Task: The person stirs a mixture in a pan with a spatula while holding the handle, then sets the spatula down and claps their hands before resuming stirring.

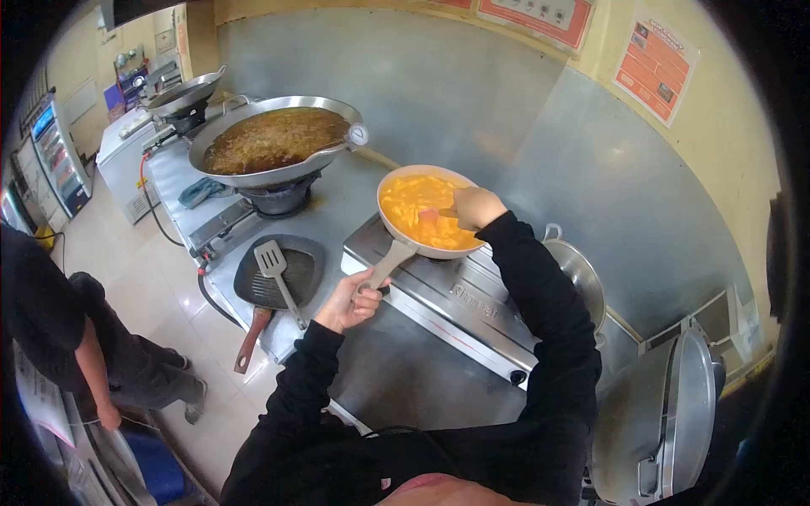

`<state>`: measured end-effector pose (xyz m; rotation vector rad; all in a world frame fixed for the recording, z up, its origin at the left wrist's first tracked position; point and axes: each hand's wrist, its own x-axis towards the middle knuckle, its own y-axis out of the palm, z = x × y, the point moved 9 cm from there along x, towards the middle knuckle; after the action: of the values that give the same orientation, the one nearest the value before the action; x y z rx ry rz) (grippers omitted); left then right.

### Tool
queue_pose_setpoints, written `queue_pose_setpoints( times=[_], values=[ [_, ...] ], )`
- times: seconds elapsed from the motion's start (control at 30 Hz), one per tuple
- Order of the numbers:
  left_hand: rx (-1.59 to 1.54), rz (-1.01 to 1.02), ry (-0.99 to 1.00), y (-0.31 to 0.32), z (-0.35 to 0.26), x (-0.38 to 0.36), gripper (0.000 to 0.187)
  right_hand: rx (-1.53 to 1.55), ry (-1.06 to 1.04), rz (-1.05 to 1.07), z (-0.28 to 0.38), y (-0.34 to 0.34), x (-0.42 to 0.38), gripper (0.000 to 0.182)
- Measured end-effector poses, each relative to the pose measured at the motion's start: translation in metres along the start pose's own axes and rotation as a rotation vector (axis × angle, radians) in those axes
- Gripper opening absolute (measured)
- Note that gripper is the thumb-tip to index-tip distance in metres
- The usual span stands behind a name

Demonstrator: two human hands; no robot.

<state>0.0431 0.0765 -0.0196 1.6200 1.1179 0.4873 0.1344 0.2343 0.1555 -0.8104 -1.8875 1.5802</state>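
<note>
A light-coloured frying pan (400, 235) holds runny yellow-orange egg (413, 199) and sits over the portable gas stove (439, 312). My left hand (351, 302) is wrapped round the pan's beige handle, at the stove's left front. Over the pan's right side, my right hand (475, 208) is closed on a spatula, whose pinkish head (429, 216) rests in the egg. Most of the spatula's handle is hidden by my fingers.
Left of the stove lies a square grill pan (302, 268) with a grey slotted turner (271, 260). Behind it a large wok (337, 108) of brown liquid stands on a burner. A steel pot (580, 274) is at the right. A person (93, 354) stands at the far left.
</note>
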Motion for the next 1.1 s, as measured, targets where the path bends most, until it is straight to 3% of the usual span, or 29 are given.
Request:
queue_pose_setpoints(
  times=[0.3, 0.4, 0.6, 0.8, 0.93, 1.1],
  values=[
    [0.005, 0.003, 0.034, 0.004, -0.002, -0.003, 0.037, 0.176, 0.193, -0.158, -0.032, 0.011, 0.053, 0.02],
    [0.015, -0.007, 0.041, 0.004, -0.001, -0.004, 0.036, 0.101, 0.282, -0.017, -0.057, 0.017, 0.055, 0.054],
    [0.018, -0.002, 0.038, 0.003, -0.001, -0.003, 0.036, 0.129, 0.31, 0.024, -0.093, -0.034, 0.007, 0.059],
    [0.011, 0.002, 0.022, 0.006, 0.0, -0.002, 0.037, 0.162, 0.394, 0.104, -0.14, 0.005, -0.001, 0.05],
    [0.03, 0.004, 0.025, 0.004, -0.001, -0.002, 0.037, 0.448, 0.526, 0.129, -0.154, 0.049, 0.011, 0.027],
    [0.019, 0.004, 0.015, 0.004, -0.001, -0.001, 0.036, 0.434, 0.455, 0.13, -0.139, 0.065, 0.046, 0.025]
  ],
)
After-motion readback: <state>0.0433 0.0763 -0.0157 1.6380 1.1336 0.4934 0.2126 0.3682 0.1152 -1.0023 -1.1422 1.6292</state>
